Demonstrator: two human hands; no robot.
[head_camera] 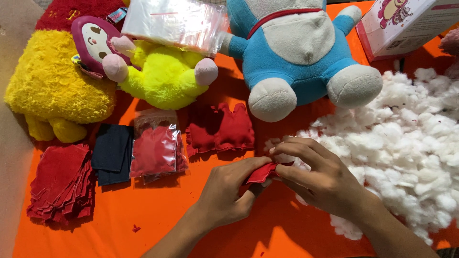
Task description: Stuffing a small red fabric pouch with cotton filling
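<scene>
My left hand (228,192) and my right hand (319,177) meet over an orange table cover (158,220), both pinching a small red fabric piece (262,173). The fingers of my right hand press into its open end beside a big heap of white stuffing (406,143). Just beyond the hands lie a few stuffed red fabric pieces (221,129).
A stack of red felt cutouts (60,184) lies at the left, beside dark navy fabric (112,153) and a clear bag of red pieces (155,152). Behind are a yellow plush (50,86), a neon-yellow doll (162,76), a blue plush (291,52), a bag (174,21) and a box (406,24).
</scene>
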